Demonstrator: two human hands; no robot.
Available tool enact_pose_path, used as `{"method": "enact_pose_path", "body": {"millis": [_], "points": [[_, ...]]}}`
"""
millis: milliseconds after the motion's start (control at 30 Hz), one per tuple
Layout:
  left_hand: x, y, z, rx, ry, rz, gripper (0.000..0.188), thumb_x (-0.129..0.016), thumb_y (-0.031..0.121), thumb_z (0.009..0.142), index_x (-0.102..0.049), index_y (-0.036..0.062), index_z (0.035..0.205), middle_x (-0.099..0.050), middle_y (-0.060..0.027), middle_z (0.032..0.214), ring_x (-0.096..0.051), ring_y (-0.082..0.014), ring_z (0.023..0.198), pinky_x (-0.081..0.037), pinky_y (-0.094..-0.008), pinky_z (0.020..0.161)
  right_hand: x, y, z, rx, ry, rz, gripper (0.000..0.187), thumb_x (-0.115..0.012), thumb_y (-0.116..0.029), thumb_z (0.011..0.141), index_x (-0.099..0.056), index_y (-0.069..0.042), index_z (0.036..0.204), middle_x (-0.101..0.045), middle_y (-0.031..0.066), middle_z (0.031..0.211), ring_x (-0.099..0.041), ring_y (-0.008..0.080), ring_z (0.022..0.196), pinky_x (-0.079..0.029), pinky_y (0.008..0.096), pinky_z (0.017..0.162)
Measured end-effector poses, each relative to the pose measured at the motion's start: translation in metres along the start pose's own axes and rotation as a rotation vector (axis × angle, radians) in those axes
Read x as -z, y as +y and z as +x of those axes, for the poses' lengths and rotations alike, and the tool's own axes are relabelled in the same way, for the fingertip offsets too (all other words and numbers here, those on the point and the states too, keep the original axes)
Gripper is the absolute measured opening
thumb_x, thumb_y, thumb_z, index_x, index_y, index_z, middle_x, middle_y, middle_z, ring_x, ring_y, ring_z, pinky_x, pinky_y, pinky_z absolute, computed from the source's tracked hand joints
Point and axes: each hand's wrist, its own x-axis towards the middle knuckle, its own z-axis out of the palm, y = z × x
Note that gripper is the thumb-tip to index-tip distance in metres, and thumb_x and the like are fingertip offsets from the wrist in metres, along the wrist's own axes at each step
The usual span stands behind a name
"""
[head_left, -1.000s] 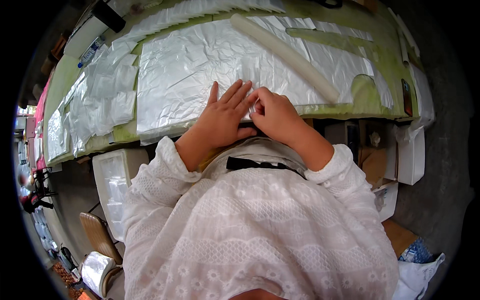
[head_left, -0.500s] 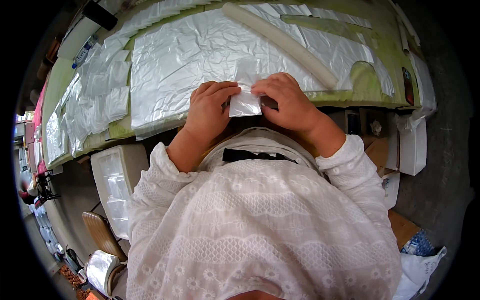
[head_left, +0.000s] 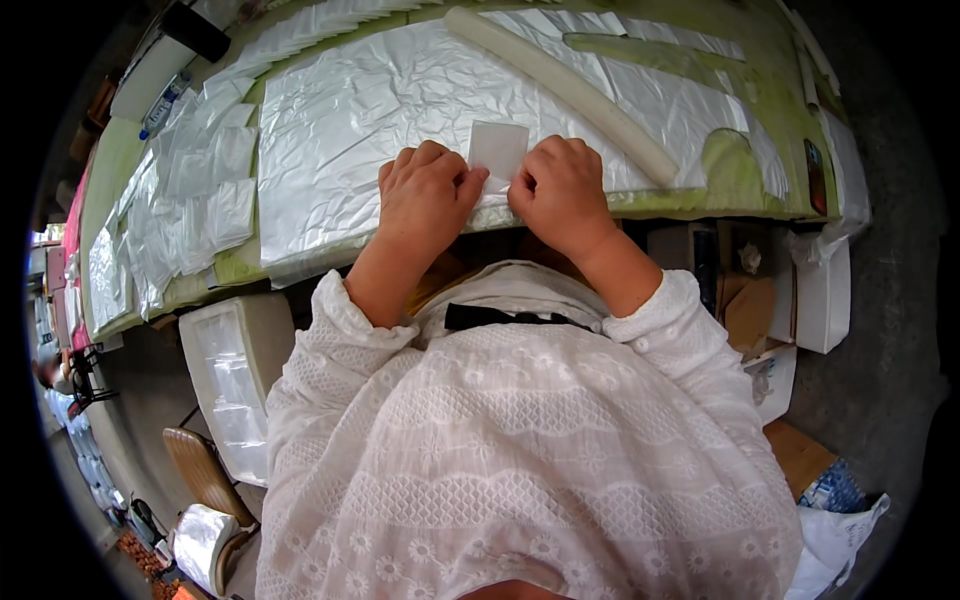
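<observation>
A small folded piece of clear plastic film [head_left: 498,148] lies flat over the crinkled sheeting at the table's near edge. My left hand [head_left: 424,197] is closed at its near left corner, thumb against the film and fingers curled. At the near right corner my right hand [head_left: 562,196] is closed in a loose fist, pinching the film; its fingertips are partly hidden. Beneath both hands spreads a wide layer of silvery plastic sheeting [head_left: 345,130] on a green-covered table [head_left: 725,160].
Beyond my right hand, a long pale tube [head_left: 565,90] lies diagonally on the sheeting. Several folded plastic packets [head_left: 235,150] overlap at the left, near a bottle [head_left: 165,105]. A phone-like dark object [head_left: 815,175] sits at the right edge. Below left stands a white bin [head_left: 235,370].
The folded film has moved from over the table's edge onto the sheeting and now lies flat, pointing away from me. Both my hands have shifted to its near corners, fingers more curled.
</observation>
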Motion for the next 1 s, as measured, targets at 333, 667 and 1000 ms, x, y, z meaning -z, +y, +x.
{"method": "enact_pose_path", "body": {"millis": [333, 667, 1000], "points": [[-0.006, 0.001, -0.001, -0.221, -0.142, 0.085, 0.063, -0.066, 0.037, 0.095, -0.047, 0.0216, 0.153, -0.037, -0.0130, 0.162, -0.033, -0.0356, 0.150, -0.021, -0.0589, 0.122, 0.006, -0.003, 0.004, -0.079, 0.000, 0.113, 0.033, -0.068, -0.019, 0.077, -0.071, -0.012, 0.109, -0.066, 0.0063, 0.094, -0.060, 0.0294, 0.092, -0.043, 0.0445, 0.086], [-0.006, 0.000, -0.097, 0.159, -0.002, -0.941, 0.036, -0.074, 0.015, 0.095, -0.057, 0.0068, 0.126, -0.060, -0.0115, 0.132, -0.063, -0.0176, 0.108, -0.052, -0.0345, 0.089, 0.005, 0.001, 0.019, -0.088, -0.163, 0.022, 0.036, -0.067, -0.028, 0.082, -0.074, -0.016, 0.116, -0.065, 0.0048, 0.090, -0.062, 0.0283, 0.090, -0.044, 0.0456, 0.087], [0.001, 0.024, -0.102, 0.879, -0.279, -1.618, 0.035, -0.056, 0.026, 0.107, -0.057, 0.0044, 0.135, -0.066, -0.0051, 0.123, -0.063, -0.0151, 0.110, -0.052, -0.0317, 0.096, 0.040, -0.049, -0.044, 0.155, -0.246, 0.422, 0.034, -0.073, -0.014, 0.077, -0.072, -0.012, 0.111, -0.058, 0.0094, 0.103, -0.056, 0.0319, 0.105, -0.039, 0.0504, 0.103]]}}
